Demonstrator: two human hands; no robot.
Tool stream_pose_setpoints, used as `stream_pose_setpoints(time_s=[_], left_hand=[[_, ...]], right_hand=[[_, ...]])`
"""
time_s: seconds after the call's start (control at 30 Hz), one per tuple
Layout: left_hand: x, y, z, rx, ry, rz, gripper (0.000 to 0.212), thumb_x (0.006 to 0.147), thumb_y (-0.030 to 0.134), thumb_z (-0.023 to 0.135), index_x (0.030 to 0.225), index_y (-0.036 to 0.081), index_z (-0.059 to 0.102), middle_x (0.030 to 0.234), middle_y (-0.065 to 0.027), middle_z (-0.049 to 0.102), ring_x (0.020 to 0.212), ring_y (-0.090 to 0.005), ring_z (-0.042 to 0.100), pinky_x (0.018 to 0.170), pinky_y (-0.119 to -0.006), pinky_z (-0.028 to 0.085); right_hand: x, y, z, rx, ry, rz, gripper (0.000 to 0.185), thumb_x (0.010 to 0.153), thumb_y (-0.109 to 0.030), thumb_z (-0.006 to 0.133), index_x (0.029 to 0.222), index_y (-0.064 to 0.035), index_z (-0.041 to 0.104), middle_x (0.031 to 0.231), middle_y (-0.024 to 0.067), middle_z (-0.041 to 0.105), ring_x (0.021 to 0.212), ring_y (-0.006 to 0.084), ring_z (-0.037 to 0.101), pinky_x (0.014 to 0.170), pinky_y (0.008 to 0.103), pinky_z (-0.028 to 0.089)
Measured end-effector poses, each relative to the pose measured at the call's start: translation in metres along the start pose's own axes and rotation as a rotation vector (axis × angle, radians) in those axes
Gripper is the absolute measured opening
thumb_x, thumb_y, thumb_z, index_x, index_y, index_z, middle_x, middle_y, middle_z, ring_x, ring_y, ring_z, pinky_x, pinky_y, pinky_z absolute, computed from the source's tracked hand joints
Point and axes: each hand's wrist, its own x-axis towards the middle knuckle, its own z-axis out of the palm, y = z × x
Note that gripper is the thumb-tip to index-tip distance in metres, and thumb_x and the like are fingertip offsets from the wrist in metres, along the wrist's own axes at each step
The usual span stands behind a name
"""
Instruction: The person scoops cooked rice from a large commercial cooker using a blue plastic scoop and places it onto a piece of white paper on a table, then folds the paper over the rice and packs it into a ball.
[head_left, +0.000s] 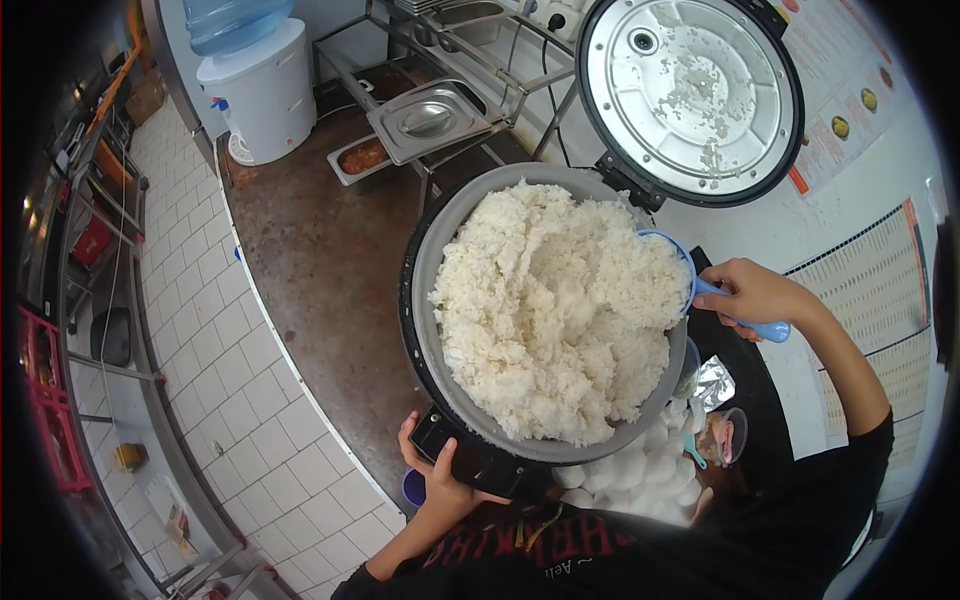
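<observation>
A large rice cooker pot (424, 300), its hinged metal lid (694, 90) standing up at the back right, is heaped with cooked white rice (555, 315). My right hand (750, 296) grips the handle of a blue plastic scoop (776, 331); the scoop's bowl is full of rice at the pot's right rim. At the near left of the cooker, my left hand (450, 469) holds the black front housing (469, 457), with its fingers spread around it. The underside of that hand's grip is hidden.
White eggs or similar rounded things (645, 480), crumpled foil (714, 382) and a plastic tub (726, 436) lie at the near right. A steel pan of red food (360, 159), a steel lid (427, 120) and a water dispenser (259, 90) stand behind left. A purple cup (413, 486) is near my left hand.
</observation>
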Motion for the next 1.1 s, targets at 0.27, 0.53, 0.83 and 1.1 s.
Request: stream_pose_setpoints(time_s=[0.27, 0.53, 0.83, 1.1], left_hand=[[0.004, 0.005, 0.001, 0.0, 0.034, -0.011, 0.107, 0.044, 0.065, 0.075, 0.129, 0.02, 0.027, 0.132, -0.0317, 0.008, 0.121, -0.0515, 0.021, 0.095, -0.059, 0.026], [0.0, 0.004, 0.005, -0.008, 0.068, -0.01, 0.107, 0.043, 0.064, 0.076, 0.128, 0.019, 0.029, 0.132, -0.0327, 0.007, 0.121, -0.0512, 0.02, 0.096, -0.06, 0.024], [0.001, 0.005, -0.004, -0.011, -0.017, -0.017, 0.114, 0.036, 0.06, 0.079, 0.129, 0.019, 0.028, 0.132, -0.0339, 0.005, 0.121, -0.0526, 0.019, 0.095, -0.06, 0.026], [0.002, 0.004, -0.003, 0.115, 0.003, 0.016, 0.12, 0.039, 0.074, 0.069, 0.131, 0.014, 0.021, 0.134, -0.0344, 0.006, 0.126, -0.0488, 0.017, 0.098, -0.059, 0.023]], right_hand=[[0.011, -0.037, 0.031, -0.321, -0.055, -0.071, 0.032, 0.087, -0.021, 0.051, 0.08, 0.0097, 0.054, 0.057, 0.0122, 0.058, 0.042, 0.0185, 0.057, 0.042, 0.0298, 0.045], [0.028, -0.064, 0.042, -0.326, -0.099, -0.207, 0.031, 0.087, -0.02, 0.052, 0.079, 0.0098, 0.055, 0.056, 0.0136, 0.057, 0.045, 0.0199, 0.059, 0.043, 0.0311, 0.047], [0.05, -0.009, 0.036, 0.106, -0.228, -0.128, 0.031, 0.085, -0.027, 0.058, 0.091, 0.0038, 0.06, 0.053, 0.003, 0.048, 0.036, 0.0093, 0.043, 0.032, 0.0245, 0.035], [0.029, 0.048, 0.046, 0.433, -0.163, -0.242, 0.034, 0.086, -0.029, 0.056, 0.09, 0.005, 0.056, 0.054, 0.0013, 0.043, 0.036, 0.0087, 0.041, 0.032, 0.0248, 0.031]])
